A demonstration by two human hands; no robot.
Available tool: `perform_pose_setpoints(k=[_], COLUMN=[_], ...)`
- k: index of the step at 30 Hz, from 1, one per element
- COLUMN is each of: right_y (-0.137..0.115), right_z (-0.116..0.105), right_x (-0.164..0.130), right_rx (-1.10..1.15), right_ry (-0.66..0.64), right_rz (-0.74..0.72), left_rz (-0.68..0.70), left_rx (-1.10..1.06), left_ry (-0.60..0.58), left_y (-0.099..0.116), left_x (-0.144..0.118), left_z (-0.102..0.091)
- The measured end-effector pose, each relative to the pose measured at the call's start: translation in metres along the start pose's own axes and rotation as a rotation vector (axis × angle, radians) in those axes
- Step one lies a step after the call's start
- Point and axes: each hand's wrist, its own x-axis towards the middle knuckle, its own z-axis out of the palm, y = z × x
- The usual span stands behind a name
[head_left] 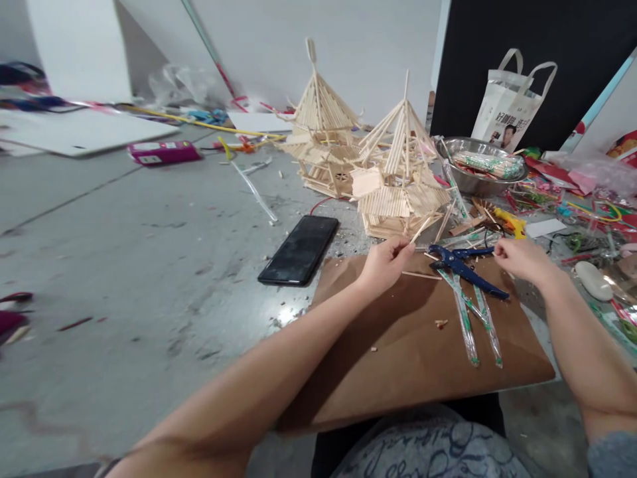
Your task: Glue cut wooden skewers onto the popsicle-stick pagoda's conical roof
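My left hand [385, 262] is closed on a thin wooden stick [422, 230] that points up and to the right. Beyond it stands a small pavilion model [405, 199] built of wooden sticks. My right hand [522, 257] is closed at the end of a blue-handled cutter [465, 269]; what its fingers hold, if anything, is hidden. The cutter lies on a brown board [398, 372], over clear wrappers with green print [468, 325]. A loose stick [422, 275] lies between my left hand and the cutter.
A second, taller pavilion model [323, 133] stands behind. Left of the board lies a black phone [300, 250]. At right are a metal bowl [480, 179] with wrapped sticks, a yellow-handled tool [512, 222], a white bag [507, 106] and scattered scraps. A purple pack [164, 153] lies far left.
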Motion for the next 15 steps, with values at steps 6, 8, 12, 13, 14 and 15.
perform_pose_setpoints(k=[6, 8, 12, 13, 14, 15], right_y=[-0.041, -0.043, -0.030, -0.026, -0.021, -0.017], right_z=[0.009, 0.011, 0.010, 0.011, 0.011, 0.012], right_x=[0.002, 0.003, 0.013, 0.018, 0.024, 0.029], right_rx=[-0.011, -0.039, 0.029, 0.076, 0.126, 0.172], right_ry=[-0.058, -0.044, 0.053, 0.078, 0.102, 0.122], right_rz=[-0.225, -0.204, -0.149, -0.148, -0.149, -0.150], left_rz=[-0.083, -0.081, -0.049, -0.035, -0.023, -0.015], left_rx=[0.103, 0.131, 0.221, 0.238, 0.250, 0.260], left_ry=[-0.118, -0.146, -0.192, -0.203, -0.216, -0.231], left_y=[-0.012, -0.015, -0.021, -0.023, -0.024, -0.024], left_x=[-0.007, -0.007, -0.005, -0.004, -0.004, -0.004], left_z=[0.001, 0.000, 0.001, 0.002, 0.002, 0.003])
